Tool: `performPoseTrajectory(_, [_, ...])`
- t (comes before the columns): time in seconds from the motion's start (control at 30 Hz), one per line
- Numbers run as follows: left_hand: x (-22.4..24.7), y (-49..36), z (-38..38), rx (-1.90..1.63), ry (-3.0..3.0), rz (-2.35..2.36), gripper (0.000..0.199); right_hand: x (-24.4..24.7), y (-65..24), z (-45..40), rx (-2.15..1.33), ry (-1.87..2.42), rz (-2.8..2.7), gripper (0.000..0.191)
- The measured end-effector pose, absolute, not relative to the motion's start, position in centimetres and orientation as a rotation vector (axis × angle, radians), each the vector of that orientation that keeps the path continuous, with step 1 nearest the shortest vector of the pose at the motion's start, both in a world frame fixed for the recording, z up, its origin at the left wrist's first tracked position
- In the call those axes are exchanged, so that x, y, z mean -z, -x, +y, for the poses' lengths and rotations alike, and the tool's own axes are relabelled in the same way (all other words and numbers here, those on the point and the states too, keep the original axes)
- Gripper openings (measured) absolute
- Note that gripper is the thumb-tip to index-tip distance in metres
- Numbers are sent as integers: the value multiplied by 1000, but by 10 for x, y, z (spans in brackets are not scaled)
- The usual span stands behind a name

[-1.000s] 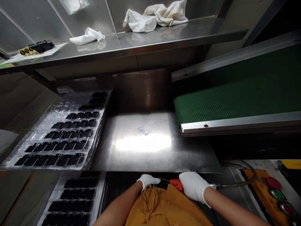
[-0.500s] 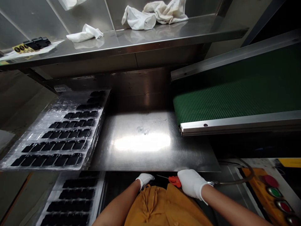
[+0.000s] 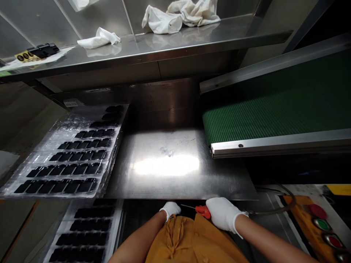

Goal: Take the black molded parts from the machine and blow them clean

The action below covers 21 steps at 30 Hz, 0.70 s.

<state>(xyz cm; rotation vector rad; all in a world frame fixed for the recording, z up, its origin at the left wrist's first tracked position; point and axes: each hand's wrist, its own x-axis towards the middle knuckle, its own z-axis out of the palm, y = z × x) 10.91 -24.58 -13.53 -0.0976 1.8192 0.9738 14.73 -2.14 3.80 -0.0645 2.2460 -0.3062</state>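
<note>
In a white glove, my right hand is closed around a red air blow gun. The gun's thin metal nozzle points left, toward my left hand. A hose runs from the right hand's side off to the right. My left hand, also gloved in white, is closed low in front of my body, by the nozzle's tip. The dark space there hides whatever its fingers may hold. Both hands are just below the near edge of the metal table.
A plastic tray of black parts lies at the table's left, with another tray lower down. A green conveyor belt rises at the right. White cloths lie on the steel shelf. A button panel stands at lower right.
My left hand has shifted very slightly right, and my right hand with the blow gun slightly left, bringing the nozzle and left hand a little closer. Both hands stay closed.
</note>
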Motion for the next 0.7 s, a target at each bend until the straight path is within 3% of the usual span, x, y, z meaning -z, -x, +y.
performPoseTrajectory(0.23, [117, -105, -247, -778, 171, 1878, 36, -36, -151, -22, 300, 11, 2255, 24])
performPoseTrajectory(0.33, [107, -105, -246, -956, 362, 1838, 37, -39, -151, -22, 289, -4, 2253, 26])
performPoseTrajectory(0.47, [99, -106, -240, -1311, 761, 1595, 19, -45, -150, -24, 342, 47, 2203, 22])
performPoseTrajectory(0.7, [96, -104, -240, -1575, 1158, 1191, 22, -51, -149, -24, 347, 54, 2193, 22])
